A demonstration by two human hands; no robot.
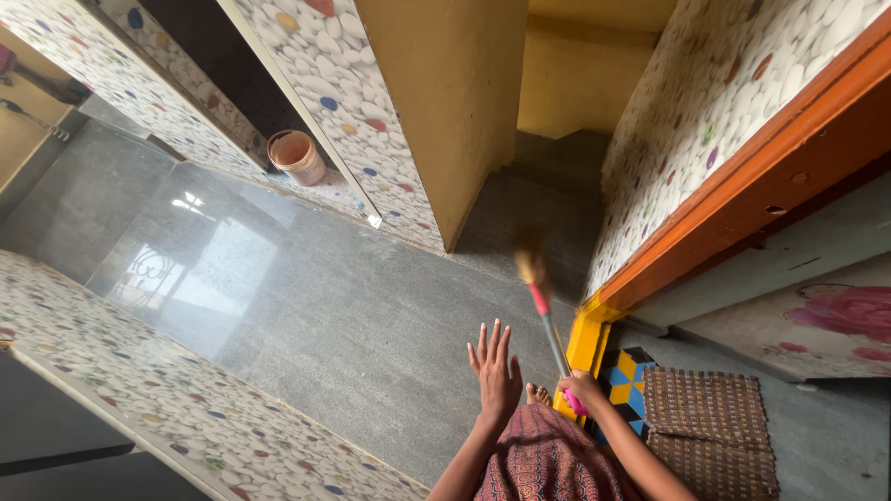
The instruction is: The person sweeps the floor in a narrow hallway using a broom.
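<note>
Along the left edge runs a low wall [139, 390] covered in pebble-pattern tile, white stones dotted with red, blue and yellow ones. Beyond it the grey stone floor [306, 306] stretches away, polished enough to throw back a bright window reflection near its far left part. Farther back, at the foot of another pebble-tiled wall, a small terracotta-coloured bucket [297, 156] stands upright in a doorway, well apart from the person.

Near the bottom middle, the left hand [495, 366] is raised over the floor with its fingers [490, 336] spread wide and straight, holding nothing and touching nothing. Below it shows a patterned reddish garment [548, 459], and a bare foot [538, 395] peeks out just beside the hand.

To the right of that, the right hand [580, 388] has its fingers wrapped tight round the pink grip of a broom [548, 320]. The broom's metal shaft slants up and to the left from the hand, and its straw-coloured head, blurred, hangs over the floor near the foot of the grey steps [557, 167].

Right of the broom is a yellow door post [587, 339] under an orange frame [742, 176]. At its foot lies a brown woven mat [710, 431], beside a patch of blue, yellow and black tile.
</note>
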